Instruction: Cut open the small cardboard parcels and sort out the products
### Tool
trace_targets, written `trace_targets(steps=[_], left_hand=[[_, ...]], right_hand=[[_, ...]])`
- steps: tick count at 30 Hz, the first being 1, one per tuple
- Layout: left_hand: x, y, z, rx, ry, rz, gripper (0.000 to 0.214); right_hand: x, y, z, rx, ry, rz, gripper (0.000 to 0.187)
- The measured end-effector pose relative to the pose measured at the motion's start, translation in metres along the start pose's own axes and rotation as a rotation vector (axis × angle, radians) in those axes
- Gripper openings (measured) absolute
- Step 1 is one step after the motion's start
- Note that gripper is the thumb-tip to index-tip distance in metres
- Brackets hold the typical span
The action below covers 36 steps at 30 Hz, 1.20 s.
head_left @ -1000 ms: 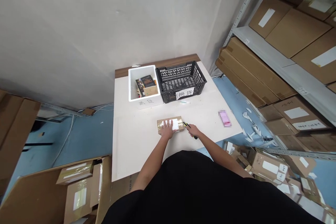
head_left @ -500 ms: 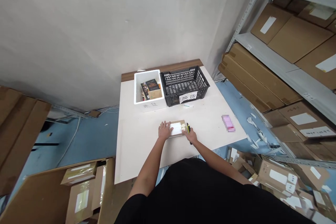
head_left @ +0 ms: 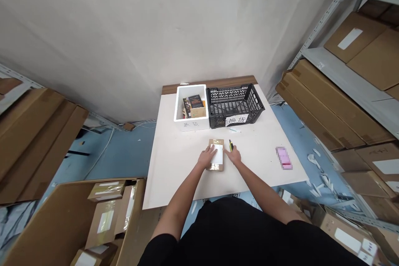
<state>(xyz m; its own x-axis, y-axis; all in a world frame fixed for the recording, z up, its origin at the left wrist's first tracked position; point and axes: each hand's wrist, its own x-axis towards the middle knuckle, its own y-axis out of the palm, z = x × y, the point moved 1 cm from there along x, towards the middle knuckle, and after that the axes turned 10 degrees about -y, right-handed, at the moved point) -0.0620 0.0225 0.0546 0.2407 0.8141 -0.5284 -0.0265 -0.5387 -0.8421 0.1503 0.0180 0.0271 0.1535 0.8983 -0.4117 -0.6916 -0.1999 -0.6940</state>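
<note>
A small cardboard box (head_left: 220, 167) lies lengthwise on the white table, with clear tape at its ends and a white label (head_left: 219, 156) on top. My left hand (head_left: 206, 157) grips its left side, fingers reaching over onto the label. At the box's right edge is my right hand (head_left: 234, 156), closed around a yellow and black utility knife (head_left: 231, 145) that points away from me. The thumb side of that hand is at the box. Whether the blade is out is too small to tell.
Behind the box stand a white foam bin (head_left: 191, 125) holding books and a black plastic crate (head_left: 218, 121). A blurred pink item (head_left: 284, 158) lies at the table's right. A large carton (head_left: 56, 216) of parcels stands front left; shelves of cartons (head_left: 336, 108) line the right.
The box has turned about a quarter turn, from crosswise to lengthwise. My left hand stayed on it, and the knife stayed in my right hand. The whole view has shifted.
</note>
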Motion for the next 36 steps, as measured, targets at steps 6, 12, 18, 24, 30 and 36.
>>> trace_targets(steps=[6, 12, 18, 24, 30, 36], left_hand=[[0.008, 0.01, 0.0, 0.03, 0.003, 0.039, 0.109], [0.0, 0.023, -0.019, 0.031, -0.285, -0.073, 0.107], [-0.009, 0.047, -0.047, -0.083, -0.322, -0.193, 0.085], [-0.006, 0.045, -0.042, -0.031, -0.259, -0.104, 0.069], [0.0, 0.038, -0.038, 0.009, -0.232, -0.052, 0.069], [0.002, 0.047, -0.036, 0.007, -0.228, -0.082, 0.066]], right_hand=[[-0.058, 0.057, -0.033, 0.127, 0.005, 0.079, 0.057], [0.007, -0.001, -0.017, -0.054, -0.057, -0.079, 0.053], [0.005, -0.022, -0.052, 0.317, -0.045, 0.097, 0.034], [-0.013, -0.005, -0.059, 0.425, -0.046, 0.269, 0.035], [-0.007, -0.004, -0.046, 0.45, -0.062, 0.298, 0.038], [-0.016, -0.003, -0.054, 0.493, -0.041, 0.373, 0.043]])
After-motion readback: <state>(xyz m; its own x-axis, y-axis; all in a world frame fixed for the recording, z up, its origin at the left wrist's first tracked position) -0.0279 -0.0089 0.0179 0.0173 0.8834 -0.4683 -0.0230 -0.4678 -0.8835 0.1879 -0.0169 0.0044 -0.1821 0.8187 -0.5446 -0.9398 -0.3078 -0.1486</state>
